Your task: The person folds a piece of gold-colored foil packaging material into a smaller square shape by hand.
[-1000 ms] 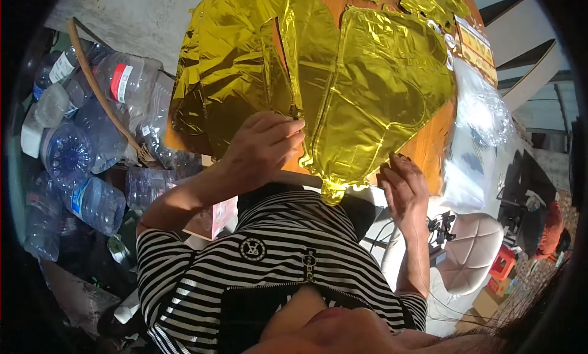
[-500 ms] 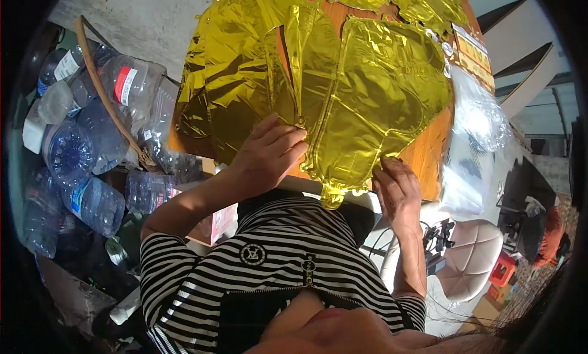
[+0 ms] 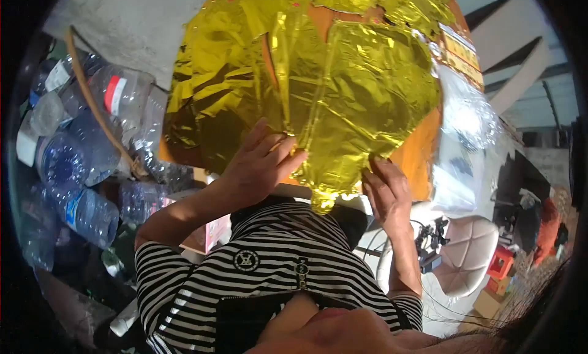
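A flat gold foil balloon [image 3: 376, 90] with a seamed edge lies on the table, its short narrow tab [image 3: 323, 202] hanging over the near edge. My left hand [image 3: 260, 164] is closed with fingertips pinching the foil by the left seam, next to a narrow folded strip. At the balloon's lower right edge, my right hand [image 3: 389, 190] is closed, thumb and fingers gripping the rim. More gold foil [image 3: 214, 97] spreads under and left of my left hand. The fingertips are partly hidden by the foil and knuckles.
Several plastic bottles [image 3: 92, 213] are piled left of the wooden table [image 3: 416, 164], with a curved stick [image 3: 95, 78] across them. Clear plastic bags [image 3: 462, 121] lie along the table's right side. A white padded chair [image 3: 468, 253] and a red stool [image 3: 501, 262] stand to the right.
The view has shifted slightly, so the table sits a little to the left. Both hands keep nearly the same hold on the foil, which has creased a bit more.
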`<state>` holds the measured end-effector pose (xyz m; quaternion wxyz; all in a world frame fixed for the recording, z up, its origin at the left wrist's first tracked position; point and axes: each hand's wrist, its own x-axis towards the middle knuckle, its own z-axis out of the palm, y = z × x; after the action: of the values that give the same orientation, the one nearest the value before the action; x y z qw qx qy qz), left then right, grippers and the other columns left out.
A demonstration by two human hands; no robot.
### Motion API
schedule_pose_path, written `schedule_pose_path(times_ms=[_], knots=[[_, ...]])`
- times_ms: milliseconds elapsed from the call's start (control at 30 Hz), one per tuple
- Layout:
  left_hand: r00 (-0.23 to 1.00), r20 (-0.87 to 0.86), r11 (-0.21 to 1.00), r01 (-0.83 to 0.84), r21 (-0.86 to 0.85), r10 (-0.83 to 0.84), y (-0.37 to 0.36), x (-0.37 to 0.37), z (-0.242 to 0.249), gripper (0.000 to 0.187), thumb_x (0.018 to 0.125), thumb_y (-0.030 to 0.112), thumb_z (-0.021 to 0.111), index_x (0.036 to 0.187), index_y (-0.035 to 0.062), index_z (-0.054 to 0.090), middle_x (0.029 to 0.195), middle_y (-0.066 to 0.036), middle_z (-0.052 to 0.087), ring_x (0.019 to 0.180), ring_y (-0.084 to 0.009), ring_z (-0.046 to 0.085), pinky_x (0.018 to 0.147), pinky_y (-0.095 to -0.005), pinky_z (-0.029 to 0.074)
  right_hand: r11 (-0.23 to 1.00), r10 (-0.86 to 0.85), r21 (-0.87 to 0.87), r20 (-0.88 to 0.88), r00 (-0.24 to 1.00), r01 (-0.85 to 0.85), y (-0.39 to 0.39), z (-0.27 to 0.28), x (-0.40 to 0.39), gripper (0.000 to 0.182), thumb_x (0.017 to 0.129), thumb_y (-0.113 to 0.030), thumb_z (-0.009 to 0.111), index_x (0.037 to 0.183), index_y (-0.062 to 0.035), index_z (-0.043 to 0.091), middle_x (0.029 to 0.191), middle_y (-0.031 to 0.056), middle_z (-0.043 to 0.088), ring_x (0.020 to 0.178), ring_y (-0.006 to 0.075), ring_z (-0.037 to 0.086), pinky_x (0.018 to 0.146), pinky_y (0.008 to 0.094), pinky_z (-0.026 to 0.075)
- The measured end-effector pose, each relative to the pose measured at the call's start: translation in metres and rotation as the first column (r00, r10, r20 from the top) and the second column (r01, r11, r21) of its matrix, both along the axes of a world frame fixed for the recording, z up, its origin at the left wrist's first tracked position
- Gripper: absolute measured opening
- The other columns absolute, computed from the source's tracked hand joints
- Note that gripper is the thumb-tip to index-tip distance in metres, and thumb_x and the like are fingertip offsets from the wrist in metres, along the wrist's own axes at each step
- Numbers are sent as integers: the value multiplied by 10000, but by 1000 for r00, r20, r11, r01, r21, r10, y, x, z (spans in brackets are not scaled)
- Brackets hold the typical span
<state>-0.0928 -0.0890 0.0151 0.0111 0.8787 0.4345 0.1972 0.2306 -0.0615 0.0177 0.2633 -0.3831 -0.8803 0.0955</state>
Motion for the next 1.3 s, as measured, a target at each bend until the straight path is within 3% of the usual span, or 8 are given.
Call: schedule_pose_path(times_ms=[367, 667, 833, 900, 1000, 1100, 1167, 1300], knots=[[994, -97, 997, -53, -62, 47, -5, 1, 0, 392, 889, 153, 611, 1263, 57, 680, 1263, -137, 578, 1239, -296, 553, 1205, -597, 269, 993, -98, -53, 93, 991, 103, 7, 1, 3, 332, 857, -133, 776, 1176, -60, 720, 1342, 140, 637, 1277, 354, 577, 1116, 517, 419], [999, 35, 998, -35, -61, 37, -2, -4, 6, 315, 897, 124, 631, 1200, 60, 690, 1282, -135, 579, 1206, -291, 588, 1192, -601, 276, 996, -76, -39, 64, 995, 78, 12, 3, -5, 297, 861, -127, 767, 1148, -63, 724, 1342, 147, 641, 1292, 363, 575, 1136, 529, 404], [935, 235, 959, -282, 39, 265, 40, -36, 36, 327, 891, 202, 733, 1159, 23, 673, 1082, -157, 706, 941, -352, 694, 845, -462, 547, 996, -67, -62, 56, 996, 70, 13, 2, -6, 287, 870, -112, 749, 1151, -59, 726, 1348, 152, 632, 1300, 365, 565, 1149, 550, 386], [687, 376, 781, -512, -357, 622, 71, -44, 36, 382, 885, 251, 759, 1170, 11, 675, 1050, -173, 721, 903, -344, 711, 832, -454, 549, 997, -50, -57, 56, 997, 53, 13, 2, -8, 293, 877, -119, 741, 1164, -62, 730, 1349, 152, 630, 1294, 365, 568, 1157, 551, 378], [687, 293, 741, -558, -373, 665, 122, -63, 17, 459, 860, 306, 797, 1184, 4, 677, 1013, -171, 744, 865, -277, 733, 778, -405, 561, 998, -24, -56, 55, 998, 27, 10, 7, -15, 302, 880, -124, 739, 1177, -67, 730, 1356, 151, 626, 1292, 363, 569, 1162, 549, 371], [628, 319, 686, -511, -518, 710, 153, -56, 20, 342, 902, 295, 768, 990, -28, 695, 834, -115, 723, 655, -162, 677, 644, -326, 551, 999, 20, -41, 54, 998, -17, 8, 10, -22, 308, 877, -133, 747, 1178, -72, 732, 1354, 147, 628, 1295, 361, 570, 1167, 545, 366], [642, 268, 559, -305, -771, 719, 168, -58, 23, 330, 889, 281, 776, 808, -20, 667, 673, -70, 672, 547, -114, 617, 548, -282, 494, 998, 67, -21, 58, 996, -66, 8, 12, -28, 312, 861, -135, 765, 1166, -76, 738, 1334, 139, 643, 1297, 348, 572, 1164, 532, 378], [587, 429, 621, -166, -766, 687, 176, -62, 5, 346, 885, 245, 767, 681, 40, 578, 578, -28, 583, 492, -85, 539, 483, -264, 415, 980, 200, 7, 95, 975, -201, 16, 13, -44, 334, 840, -152, 785, 1159, -64, 735, 1317, 107, 656, 1293, 308, 578, 1153, 504, 412]])
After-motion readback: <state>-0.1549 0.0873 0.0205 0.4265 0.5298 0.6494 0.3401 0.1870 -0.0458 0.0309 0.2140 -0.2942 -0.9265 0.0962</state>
